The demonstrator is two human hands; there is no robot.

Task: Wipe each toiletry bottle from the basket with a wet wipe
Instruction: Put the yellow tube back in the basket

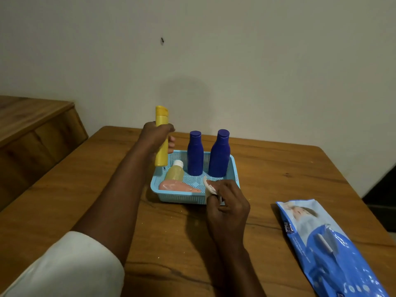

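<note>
A light blue mesh basket (182,198) sits mid-table. Two dark blue bottles (195,155) (219,155) stand upright in its far half. A small pale yellow bottle with a white cap (175,173) leans at the left, and a pink tube (177,186) lies along the near wall. My left hand (157,136) grips a tall yellow bottle (161,123) upright above the basket's far left corner. My right hand (227,202) pinches a crumpled white wet wipe (209,186) at the basket's near right corner.
A blue wet wipe pack (327,247) lies on the wooden table (85,189) at the right, near the front edge. A wooden cabinet (32,129) stands to the left, lower than the wall behind. The wall runs just past the table's far edge.
</note>
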